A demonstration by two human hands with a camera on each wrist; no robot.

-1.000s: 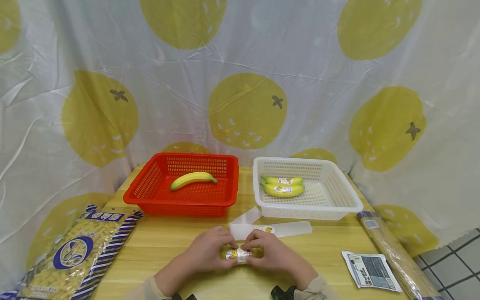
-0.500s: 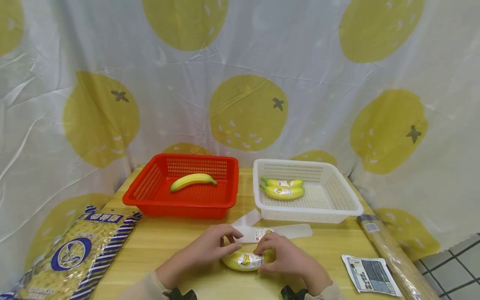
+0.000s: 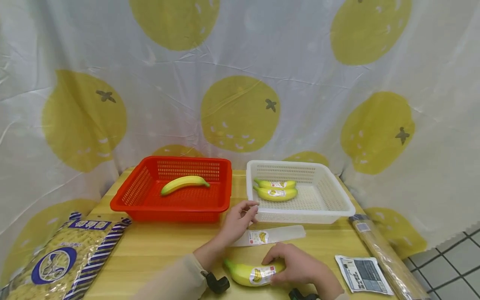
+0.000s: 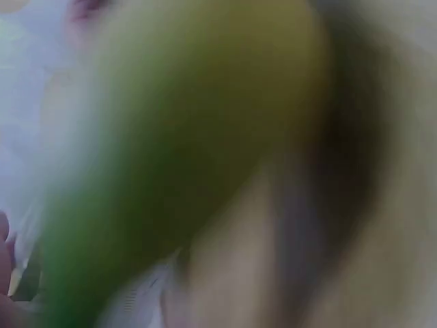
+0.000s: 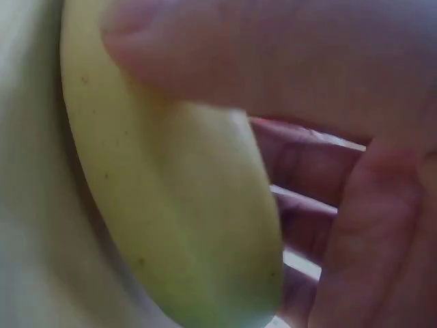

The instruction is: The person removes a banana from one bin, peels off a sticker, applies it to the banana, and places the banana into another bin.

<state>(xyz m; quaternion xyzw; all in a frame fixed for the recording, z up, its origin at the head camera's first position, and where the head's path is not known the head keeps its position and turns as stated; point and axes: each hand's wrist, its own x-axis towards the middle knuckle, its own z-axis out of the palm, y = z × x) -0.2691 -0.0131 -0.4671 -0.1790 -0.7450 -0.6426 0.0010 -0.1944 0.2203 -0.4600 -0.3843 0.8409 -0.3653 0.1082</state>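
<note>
A banana (image 3: 245, 273) with a white printed label (image 3: 262, 275) round its middle lies on the table near the front. My right hand (image 3: 298, 264) grips its right end; the right wrist view shows the thumb over the banana (image 5: 171, 184) with the fingers behind it. My left hand (image 3: 236, 223) is off the banana, beside the near left corner of the white basket, its thumb and forefinger apart. Under it runs a pale label strip (image 3: 285, 233) with another banana label on it; the strip's left end is hidden. In the left wrist view the banana (image 4: 205, 102) is a close green-yellow blur.
At the back stand a red basket (image 3: 170, 216) holding one banana (image 3: 185, 183) and a white basket (image 3: 307, 216) holding two labelled bananas (image 3: 277, 193). A large pasta bag (image 3: 71, 258) lies left; a small packet (image 3: 363, 275) and a long wrapped pack (image 3: 386, 254) lie right.
My left hand has let go of the banana and moved forward to the strip's left end by the white basket. The right hand has brought the banana slightly nearer and right.
</note>
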